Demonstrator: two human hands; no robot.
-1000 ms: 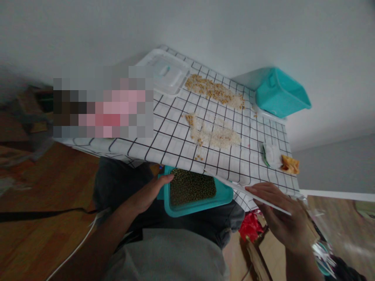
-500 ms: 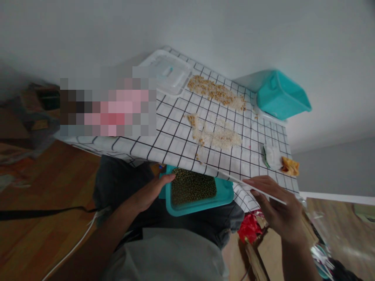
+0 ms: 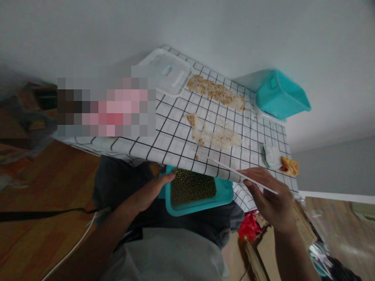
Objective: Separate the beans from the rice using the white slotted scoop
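My left hand (image 3: pixel 150 193) grips the left rim of a teal plastic container (image 3: pixel 225 192), thumb over the edge. Small green beans (image 3: pixel 193 187) like mung beans fill much of it, just below the table's front edge. In my right hand (image 3: pixel 271 197) is a thin white stick (image 3: pixel 231 169), pinched near its rear part. Its far end reaches over the table edge near a few loose yellow beans (image 3: pixel 197 157); the tip's shape is unclear. Beyond it lies a patch of white rice grains (image 3: pixel 224 136) with a few yellow beans at its left side.
A strip of yellow beans mixed with rice (image 3: pixel 215 90) lies farther back on the checked tablecloth (image 3: pixel 172 134). A clear lid (image 3: pixel 175 80) is at back left, a teal bin (image 3: pixel 279 95) at back right. Crumpled wrappers (image 3: pixel 290 165) lie at right. A pixelated area (image 3: pixel 108 107) hides the left.
My right hand has moved slightly left and up with the stick, whose far end is now farther over the tablecloth. My left hand and the container have stayed put.
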